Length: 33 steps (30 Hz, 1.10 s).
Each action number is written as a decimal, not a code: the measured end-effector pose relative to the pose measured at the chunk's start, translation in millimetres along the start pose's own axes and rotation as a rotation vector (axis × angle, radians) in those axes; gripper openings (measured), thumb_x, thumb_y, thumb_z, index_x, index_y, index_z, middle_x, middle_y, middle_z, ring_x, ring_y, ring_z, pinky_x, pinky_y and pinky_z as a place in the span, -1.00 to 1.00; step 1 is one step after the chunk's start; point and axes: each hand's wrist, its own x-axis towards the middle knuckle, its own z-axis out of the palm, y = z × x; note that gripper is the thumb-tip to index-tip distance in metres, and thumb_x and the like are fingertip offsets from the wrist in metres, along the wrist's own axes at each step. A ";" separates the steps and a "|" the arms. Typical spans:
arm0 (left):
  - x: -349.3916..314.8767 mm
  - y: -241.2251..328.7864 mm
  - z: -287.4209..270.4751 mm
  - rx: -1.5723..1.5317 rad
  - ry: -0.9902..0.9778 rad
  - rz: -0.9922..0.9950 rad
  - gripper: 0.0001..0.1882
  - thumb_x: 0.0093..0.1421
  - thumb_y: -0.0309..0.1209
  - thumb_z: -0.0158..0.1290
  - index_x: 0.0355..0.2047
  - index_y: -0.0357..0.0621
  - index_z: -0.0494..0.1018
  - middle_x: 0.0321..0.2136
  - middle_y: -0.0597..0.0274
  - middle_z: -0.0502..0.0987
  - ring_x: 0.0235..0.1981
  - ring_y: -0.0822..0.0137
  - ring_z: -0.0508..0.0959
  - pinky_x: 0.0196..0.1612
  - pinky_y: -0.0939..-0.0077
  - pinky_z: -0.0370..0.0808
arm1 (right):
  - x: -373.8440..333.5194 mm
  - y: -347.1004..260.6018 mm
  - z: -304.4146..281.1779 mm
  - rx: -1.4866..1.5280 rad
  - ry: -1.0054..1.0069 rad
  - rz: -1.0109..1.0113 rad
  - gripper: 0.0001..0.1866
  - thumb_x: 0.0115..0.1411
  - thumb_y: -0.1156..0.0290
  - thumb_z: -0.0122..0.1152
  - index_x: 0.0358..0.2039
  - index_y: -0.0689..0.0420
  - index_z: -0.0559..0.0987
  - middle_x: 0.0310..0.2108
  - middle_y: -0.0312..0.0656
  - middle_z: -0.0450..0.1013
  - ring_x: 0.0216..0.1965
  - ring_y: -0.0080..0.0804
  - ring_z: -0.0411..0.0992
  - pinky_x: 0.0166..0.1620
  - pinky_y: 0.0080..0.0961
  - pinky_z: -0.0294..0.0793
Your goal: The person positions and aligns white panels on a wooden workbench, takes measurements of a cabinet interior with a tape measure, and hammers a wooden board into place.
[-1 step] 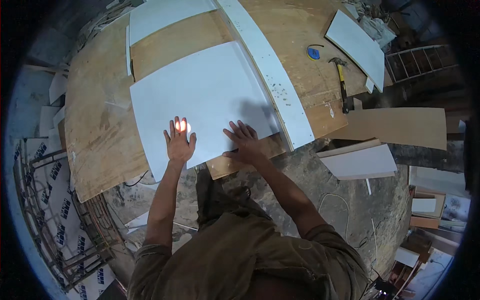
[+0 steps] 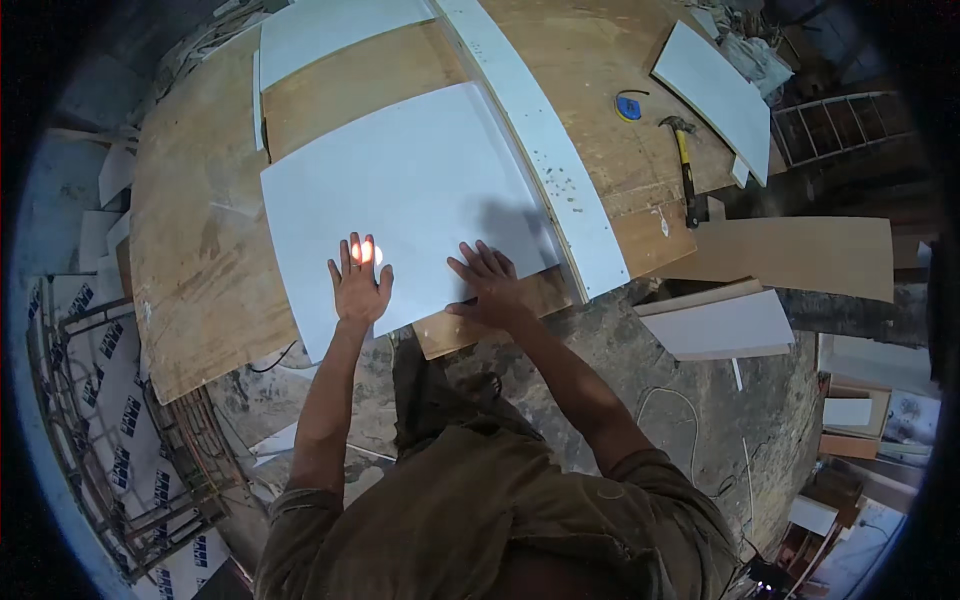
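Observation:
A white panel (image 2: 390,180) lies flat on the large wooden worktable (image 2: 190,220), its near edge partly past the table's edge. My left hand (image 2: 361,285) rests flat on the panel's near left part, fingers outstretched and a bright spot of light over them. Near the panel's right near corner, my right hand (image 2: 488,288) presses down with its fingers spread. Along the panel's right side runs a long white board (image 2: 545,150) with several specks and crumbs on top. Neither hand grips anything.
On the table's right side are a blue tape measure (image 2: 628,107), a claw hammer (image 2: 684,165) with a yellow and black handle, and another white board (image 2: 715,95). A brown board (image 2: 790,250) and a white box-like piece (image 2: 715,325) stand off the table's right edge. Metal frames (image 2: 130,430) lean at left.

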 end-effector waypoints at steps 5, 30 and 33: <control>-5.1 -14.0 -2.8 -0.026 0.054 -0.042 -0.28 0.23 -0.03 -0.11 0.35 0.04 0.02 0.36 0.02 -0.02 0.39 -0.04 -0.06 0.32 -0.26 -0.12 | 12.4 -13.0 4.2 0.041 -0.008 -0.013 -0.08 -0.11 -0.21 0.34 0.26 -0.17 0.30 0.38 -0.21 0.03 0.40 -0.13 -0.06 0.33 -0.04 -0.07; -135.2 10.1 57.2 -1.970 0.461 -1.067 -0.52 0.26 -0.18 0.10 -0.01 -0.38 0.41 -0.16 0.07 0.52 -0.20 0.26 0.53 -0.19 0.31 0.49 | 0.9 -18.2 -14.0 -0.085 -0.089 -0.148 -0.20 0.04 -0.16 0.25 0.22 0.03 0.37 0.30 0.04 0.15 0.34 0.04 0.04 0.27 -0.02 0.01; -150.9 41.9 17.0 -2.020 0.573 -0.943 -0.51 0.24 -0.21 0.13 0.00 -0.39 0.40 -0.12 0.05 0.51 -0.15 0.21 0.54 -0.20 0.28 0.53 | -20.4 -13.8 -38.0 -0.033 -0.002 -0.136 -0.27 0.06 -0.10 0.26 0.17 0.05 0.43 0.26 0.02 0.23 0.30 0.04 0.12 0.24 -0.05 0.05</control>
